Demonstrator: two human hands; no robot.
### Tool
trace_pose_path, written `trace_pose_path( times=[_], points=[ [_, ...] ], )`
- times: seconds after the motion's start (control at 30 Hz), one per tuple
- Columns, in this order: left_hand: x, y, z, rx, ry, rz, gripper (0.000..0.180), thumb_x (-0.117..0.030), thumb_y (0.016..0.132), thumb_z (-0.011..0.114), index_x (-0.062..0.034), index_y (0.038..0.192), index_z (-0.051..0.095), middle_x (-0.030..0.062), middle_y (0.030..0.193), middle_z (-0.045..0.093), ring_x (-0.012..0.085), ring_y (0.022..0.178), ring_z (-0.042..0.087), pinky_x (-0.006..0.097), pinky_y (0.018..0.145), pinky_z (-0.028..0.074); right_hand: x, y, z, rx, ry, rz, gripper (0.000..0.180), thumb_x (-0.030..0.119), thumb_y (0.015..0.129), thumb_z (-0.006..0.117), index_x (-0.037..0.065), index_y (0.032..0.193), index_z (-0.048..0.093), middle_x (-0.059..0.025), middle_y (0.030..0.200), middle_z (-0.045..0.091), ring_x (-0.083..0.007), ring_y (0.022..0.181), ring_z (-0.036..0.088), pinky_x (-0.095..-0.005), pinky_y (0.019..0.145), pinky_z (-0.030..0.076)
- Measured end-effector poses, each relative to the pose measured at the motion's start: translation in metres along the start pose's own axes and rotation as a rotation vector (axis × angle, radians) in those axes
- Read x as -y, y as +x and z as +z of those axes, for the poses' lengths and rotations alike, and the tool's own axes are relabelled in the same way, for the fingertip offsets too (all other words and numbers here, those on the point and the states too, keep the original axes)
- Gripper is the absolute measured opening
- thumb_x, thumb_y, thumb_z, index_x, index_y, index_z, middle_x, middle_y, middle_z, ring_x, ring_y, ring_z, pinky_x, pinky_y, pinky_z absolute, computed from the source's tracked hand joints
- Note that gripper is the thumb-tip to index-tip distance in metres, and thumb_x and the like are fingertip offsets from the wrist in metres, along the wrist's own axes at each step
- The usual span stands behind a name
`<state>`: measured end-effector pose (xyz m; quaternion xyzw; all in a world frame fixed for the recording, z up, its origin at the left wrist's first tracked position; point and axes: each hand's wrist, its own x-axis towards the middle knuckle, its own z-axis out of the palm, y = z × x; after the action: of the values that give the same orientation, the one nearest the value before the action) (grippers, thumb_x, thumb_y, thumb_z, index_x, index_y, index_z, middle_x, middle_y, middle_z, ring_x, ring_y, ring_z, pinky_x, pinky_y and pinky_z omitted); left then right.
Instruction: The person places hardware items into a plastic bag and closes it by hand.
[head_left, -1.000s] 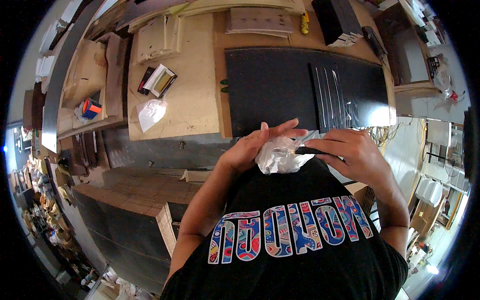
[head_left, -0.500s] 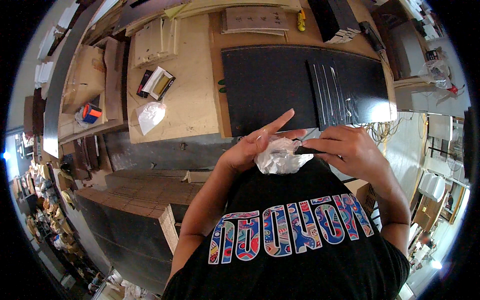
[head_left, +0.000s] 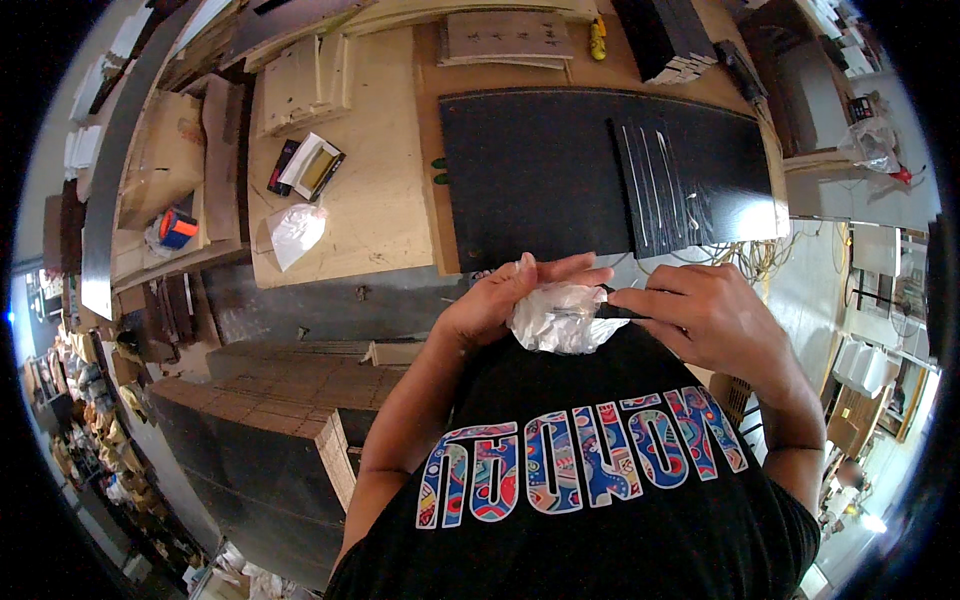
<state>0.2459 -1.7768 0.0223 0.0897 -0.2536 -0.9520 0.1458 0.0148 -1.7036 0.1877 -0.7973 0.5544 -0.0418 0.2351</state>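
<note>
My left hand point(head_left: 515, 298) cups a crumpled white cloth or tissue point(head_left: 560, 318) close to my chest, fingers stretched over its top. My right hand point(head_left: 712, 318) pinches a thin dark tool point(head_left: 615, 312) whose tip pokes into the wad. Both hands hover just before the near edge of a wooden bench, in front of a large black cutting mat point(head_left: 560, 165). Several thin pale strips point(head_left: 665, 190) lie on a dark sheet on the mat's right half.
A clear plastic bag point(head_left: 295, 232) and a small box point(head_left: 315, 165) lie on the pale bench top at left. Wood blocks, boards and a black stack point(head_left: 665, 35) line the back. Stacked plywood sheets point(head_left: 290, 400) sit low at left.
My left fingers have folded down flatter over the wad, and my right hand has shifted slightly with the tool. The view has tilted a little.
</note>
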Motion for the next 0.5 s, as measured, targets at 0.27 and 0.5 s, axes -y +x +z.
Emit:
trace_pose_path(
  times=[0.27,0.5],
  points=[
    [0.002,-0.004,-0.005,-0.029,0.08,-0.008,0.078,-0.059,0.105,0.03,0.0039,0.15,0.042,0.0193,0.141,0.059,0.0293,0.131,0.056,0.037,0.111,0.043,0.006,-0.004,-0.009,0.058,-0.022,0.034,0.027,0.014,0.084,0.073,0.016,0.111,0.073,-0.0046,0.081,0.064,-0.0245,0.068,0.067,-0.0377,0.059,0.054],
    [0.007,-0.002,-0.012,0.101,-0.172,0.012,0.075,-0.058,0.105,0.03,-0.0003,0.15,0.043,0.0296,0.145,0.05,0.0367,0.137,0.05,0.041,0.113,0.04,0.01,-0.012,-0.022,0.084,-0.07,0.032,0.032,0.012,0.084,0.071,0.015,0.115,0.07,-0.0035,0.082,0.062,-0.0237,0.067,0.066,-0.0377,0.06,0.053]
  ],
)
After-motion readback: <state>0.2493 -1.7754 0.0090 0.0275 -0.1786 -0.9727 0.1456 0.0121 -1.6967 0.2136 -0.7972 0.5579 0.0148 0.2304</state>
